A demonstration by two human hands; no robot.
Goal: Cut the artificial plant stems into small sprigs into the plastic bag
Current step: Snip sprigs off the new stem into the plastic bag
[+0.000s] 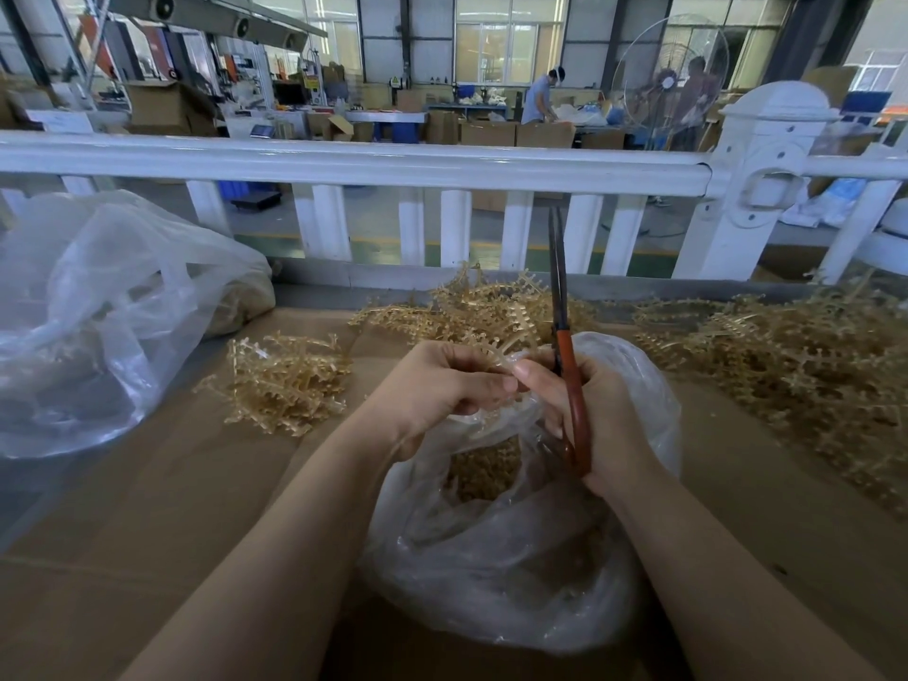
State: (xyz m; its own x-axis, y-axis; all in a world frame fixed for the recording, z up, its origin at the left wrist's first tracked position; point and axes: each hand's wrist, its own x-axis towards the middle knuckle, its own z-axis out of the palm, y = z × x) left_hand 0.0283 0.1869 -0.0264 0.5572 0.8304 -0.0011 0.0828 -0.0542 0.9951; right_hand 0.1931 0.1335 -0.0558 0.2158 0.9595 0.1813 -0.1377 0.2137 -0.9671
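While both hands meet above the open plastic bag, the left hand curls its fingers round a tan artificial stem, pinching it just over the bag mouth; the right hand grips the orange-handled scissors, blades pointing up and away, seemingly closed, not yet on the stem; right thumb also touches the stem end near the left fingertips; cut sprigs already sit inside the bag; uncut stems lie in a small pile to the left, a pile behind the hands and a big heap on the right, all on the cardboard-covered table; a second, larger bag sits far left; risks, judged: blades are close to the left fingers, so a rushed snip could nick them; the bag mouth is floppy and partly folded under the hands, so sprigs may bounce out onto the cardboard; springy plastic fronds may flick away on cutting; thin film could snag on the blade tips and tear.
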